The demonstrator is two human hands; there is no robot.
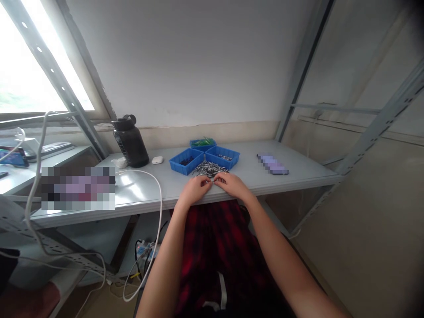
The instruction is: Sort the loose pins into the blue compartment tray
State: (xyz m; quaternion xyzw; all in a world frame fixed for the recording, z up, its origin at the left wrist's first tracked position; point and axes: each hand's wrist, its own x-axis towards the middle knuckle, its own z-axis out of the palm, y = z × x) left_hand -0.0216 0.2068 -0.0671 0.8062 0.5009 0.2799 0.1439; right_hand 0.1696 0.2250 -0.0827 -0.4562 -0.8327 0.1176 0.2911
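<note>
My left hand point(195, 190) and my right hand point(232, 184) meet at the table's front edge, fingertips pinched close together. Whatever lies between the fingers is too small to make out. Just beyond them is a loose pile of thin silver and dark stick-like pieces point(212, 168). A blue tray point(177, 167) with dark small pieces stands behind the pile on the left. To the right, another blue tray point(233, 160) holds a few thin silvery pieces. Farther back, a third blue tray point(195, 147) contains green slender pieces point(203, 141).
On the grey table point(265, 183) stand a dark bottle point(131, 143) and a small white case point(158, 160) to the left. A phone point(273, 164) lies to the right. A white cable point(161, 198) hangs over the front edge. Metal shelf posts point(306, 66) flank the table.
</note>
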